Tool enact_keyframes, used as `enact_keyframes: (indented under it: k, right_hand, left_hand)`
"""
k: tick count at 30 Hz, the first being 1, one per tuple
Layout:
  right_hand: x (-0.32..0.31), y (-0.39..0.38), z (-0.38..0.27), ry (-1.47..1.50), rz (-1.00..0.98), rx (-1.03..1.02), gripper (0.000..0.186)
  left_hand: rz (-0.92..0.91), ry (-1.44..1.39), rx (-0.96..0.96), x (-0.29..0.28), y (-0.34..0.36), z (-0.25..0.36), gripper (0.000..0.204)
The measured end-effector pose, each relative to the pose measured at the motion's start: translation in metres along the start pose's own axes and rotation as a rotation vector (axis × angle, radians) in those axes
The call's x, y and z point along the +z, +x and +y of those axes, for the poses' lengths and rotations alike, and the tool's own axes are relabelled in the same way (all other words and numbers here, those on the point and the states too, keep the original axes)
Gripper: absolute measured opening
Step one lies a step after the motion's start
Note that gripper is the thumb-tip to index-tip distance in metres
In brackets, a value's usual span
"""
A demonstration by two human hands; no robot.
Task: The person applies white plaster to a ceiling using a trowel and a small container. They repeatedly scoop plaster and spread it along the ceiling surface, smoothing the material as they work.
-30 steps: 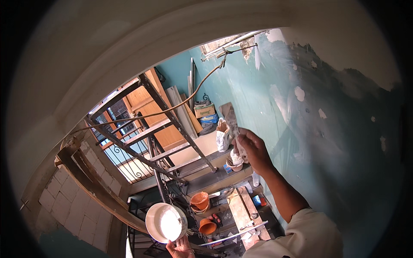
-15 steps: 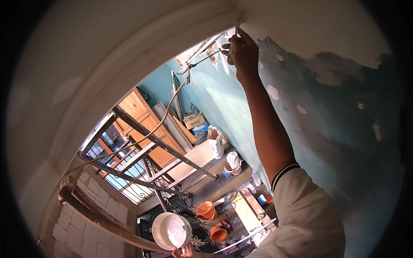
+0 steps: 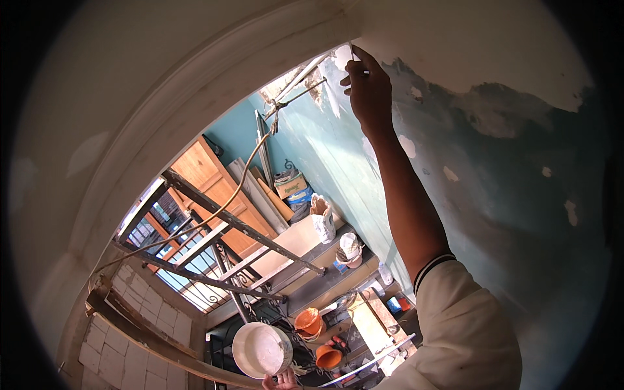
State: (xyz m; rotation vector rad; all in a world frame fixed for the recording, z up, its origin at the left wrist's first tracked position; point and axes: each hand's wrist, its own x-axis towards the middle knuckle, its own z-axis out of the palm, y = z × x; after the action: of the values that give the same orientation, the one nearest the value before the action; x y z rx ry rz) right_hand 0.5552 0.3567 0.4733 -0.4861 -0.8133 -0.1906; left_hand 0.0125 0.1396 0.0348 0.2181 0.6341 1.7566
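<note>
Raised at full stretch, my right hand [image 3: 370,91] is closed on a putty knife [image 3: 352,51], whose thin blade shows almost edge-on by the corner where the pale moulding [image 3: 286,39] meets the wall [image 3: 481,143]. Most of its handle is hidden by the fingers. Low in the view, my left hand [image 3: 283,380] grips the rim of a round white tub [image 3: 250,348]. Inside the tub lies a layer of whitish paste [image 3: 265,348].
A black-framed ladder [image 3: 240,224] slants below, with a hanging cable [image 3: 244,182] running past it. A wooden board [image 3: 162,344] curves along the lower left. Orange buckets [image 3: 308,322], a white sack [image 3: 322,224] and a wooden door [image 3: 198,166] stand further down.
My right hand has drawn slightly down from the corner, and the putty knife has turned so its blade looks thinner. The left hand still holds the tub in nearly the same place.
</note>
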Motion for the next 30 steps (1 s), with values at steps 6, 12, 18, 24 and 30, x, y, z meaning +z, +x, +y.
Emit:
enact_keyframes:
  k: [6, 12, 18, 24, 30]
  right_hand:
    - [0.004, 0.019, 0.029, -0.338, 0.053, -0.279, 0.033]
    - [0.001, 0.024, 0.026, -0.455, 0.048, -0.38, 0.032]
    - [0.003, 0.01, 0.022, -0.457, 0.075, -0.459, 0.033]
    - [-0.001, 0.02, 0.029, -0.725, 0.152, -0.564, 0.034]
    - [-0.003, 0.022, 0.032, -0.813, 0.166, -0.564, 0.035]
  left_hand:
    - [0.028, -0.015, 0.022, -0.002, -0.006, -0.008, 0.052]
    - [0.017, -0.007, 0.027, 0.005, 0.0, -0.008, 0.05]
    - [0.024, -0.007, 0.036, 0.005, 0.001, -0.008, 0.049]
    - [0.018, -0.014, 0.04, 0.005, 0.005, -0.009, 0.048]
    - [0.015, -0.028, 0.058, 0.005, 0.012, -0.01, 0.046]
